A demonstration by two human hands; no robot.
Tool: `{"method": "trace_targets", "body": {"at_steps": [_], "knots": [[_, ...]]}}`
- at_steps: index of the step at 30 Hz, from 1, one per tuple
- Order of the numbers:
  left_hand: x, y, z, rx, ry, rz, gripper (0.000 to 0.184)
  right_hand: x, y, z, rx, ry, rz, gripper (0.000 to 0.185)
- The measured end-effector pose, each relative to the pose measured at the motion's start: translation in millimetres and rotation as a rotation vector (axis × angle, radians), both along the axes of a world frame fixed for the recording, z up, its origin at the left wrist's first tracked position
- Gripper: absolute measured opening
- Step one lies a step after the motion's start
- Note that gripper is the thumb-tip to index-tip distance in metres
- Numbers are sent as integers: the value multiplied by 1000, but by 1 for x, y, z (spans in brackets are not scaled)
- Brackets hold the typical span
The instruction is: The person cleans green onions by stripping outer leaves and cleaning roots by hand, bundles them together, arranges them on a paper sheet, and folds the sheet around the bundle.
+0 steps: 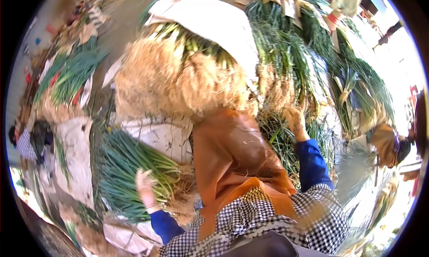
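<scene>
My left hand [146,188] lies over a pile of green onions [129,167], its fingers stretched out across the stalks. The leaves of this pile point left and its pale roots point right, toward my knees. My right hand [295,122] reaches to the right, at the brown roots of another row of green onions [286,51]. Its fingers blend into the roots, so their grip cannot be made out. Straight ahead is a large heap of green onions with bushy tan roots [178,78] facing me, partly covered by a white sheet [210,16].
An orange-brown apron [237,145] covers my knees, close against the big heap. White sacking [73,158] lies on the ground at left, below another onion bundle [73,74]. Other people crouch at the far left [31,141] and right [389,145]. Loose leaves [279,136] lie beside my right knee.
</scene>
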State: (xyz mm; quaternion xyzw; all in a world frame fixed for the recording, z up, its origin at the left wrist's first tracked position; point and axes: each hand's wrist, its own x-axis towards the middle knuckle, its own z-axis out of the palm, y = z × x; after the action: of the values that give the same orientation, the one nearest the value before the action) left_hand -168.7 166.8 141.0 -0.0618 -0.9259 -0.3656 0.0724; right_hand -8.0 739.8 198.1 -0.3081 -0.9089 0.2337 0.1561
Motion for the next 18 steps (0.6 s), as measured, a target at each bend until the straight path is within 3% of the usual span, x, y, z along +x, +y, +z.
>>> {"method": "trace_targets", "body": {"at_steps": [1, 2, 3, 4, 5, 7, 9, 10, 11, 13, 15, 17, 18], "knots": [[5, 42, 29, 314, -421, -25, 49, -8, 20, -26, -42, 37, -92, 28], [6, 74, 24, -8, -131, -126, 55, -11, 38, -34, -60, 149, -128, 30], [6, 102, 27, 7, -129, -178, 50, -20, 54, -35, -77, 269, -156, 31], [0, 111, 19, 466, -311, -234, 44, -39, 42, -37, -148, 345, -182, 32], [3, 145, 43, 538, -375, -289, 37, -56, 47, -27, -208, 414, -200, 34], [6, 194, 47, 472, -213, -394, 35, -89, 80, -37, -157, 273, -262, 42], [11, 233, 49, 499, -165, -483, 33, -135, 134, -130, -255, 349, -214, 55], [19, 254, 70, 526, -264, -519, 29, -139, 111, -74, -47, -177, -222, 69], [19, 259, 64, 553, -277, -571, 25, -147, 107, -80, 33, -137, -161, 64], [29, 283, 71, 517, -255, -619, 22, -170, 149, -95, -345, -130, -81, 46], [28, 295, 69, 528, -260, -647, 21, -134, 135, -35, -743, 373, 67, 26], [27, 307, 68, 574, -339, -645, 21, -87, 121, 10, -858, 550, 42, 28], [29, 315, 81, 597, -400, -646, 21, -69, 117, -3, -855, 552, 108, 28]]}}
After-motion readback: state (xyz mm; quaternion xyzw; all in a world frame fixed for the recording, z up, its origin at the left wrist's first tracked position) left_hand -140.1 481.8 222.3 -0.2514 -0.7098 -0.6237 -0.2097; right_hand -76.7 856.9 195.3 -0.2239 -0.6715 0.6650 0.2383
